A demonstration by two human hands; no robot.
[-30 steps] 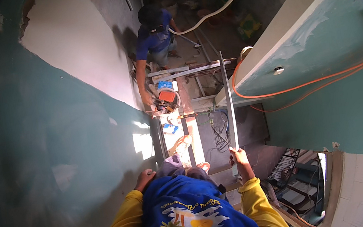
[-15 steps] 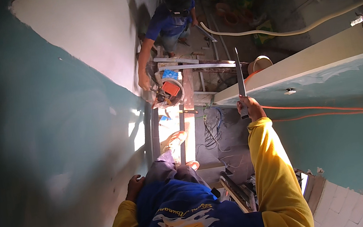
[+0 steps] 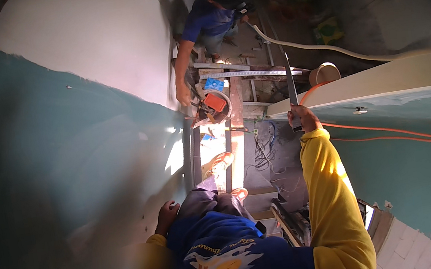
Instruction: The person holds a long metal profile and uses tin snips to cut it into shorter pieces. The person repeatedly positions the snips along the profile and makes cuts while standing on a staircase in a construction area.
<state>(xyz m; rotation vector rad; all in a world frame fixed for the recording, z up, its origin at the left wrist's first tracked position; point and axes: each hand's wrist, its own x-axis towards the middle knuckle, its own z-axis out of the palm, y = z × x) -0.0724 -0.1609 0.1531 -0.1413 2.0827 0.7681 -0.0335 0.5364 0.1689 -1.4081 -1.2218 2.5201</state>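
Observation:
My right hand (image 3: 304,117) is out in front at the right, its fingers wrapped round the near end of a long, thin, grey metal strip (image 3: 291,87). The strip points away from me and looks narrower toward its far tip; its exact kind is unclear. Down by my left hip, my left hand (image 3: 168,217) hangs beside the wall with loose, slightly parted fingers and nothing visible in it. Ahead of my feet, a bucket (image 3: 229,104) holds an orange-red box-shaped thing (image 3: 215,102) and tools. A co-worker's hand (image 3: 183,94) is next to that bucket.
I stand on raised planks (image 3: 238,153) beside a teal and white wall (image 3: 88,142). The co-worker (image 3: 212,21) is below, ahead. Orange cords (image 3: 393,133) and a pale hose (image 3: 348,52) cross the right side by a ledge (image 3: 374,80). Dark cables (image 3: 264,152) lie lower down.
The view has shifted, so most of the scene sits farther right. My left hand has lifted slightly from my hip, its sleeve blurred. My right hand keeps its hold on the strip.

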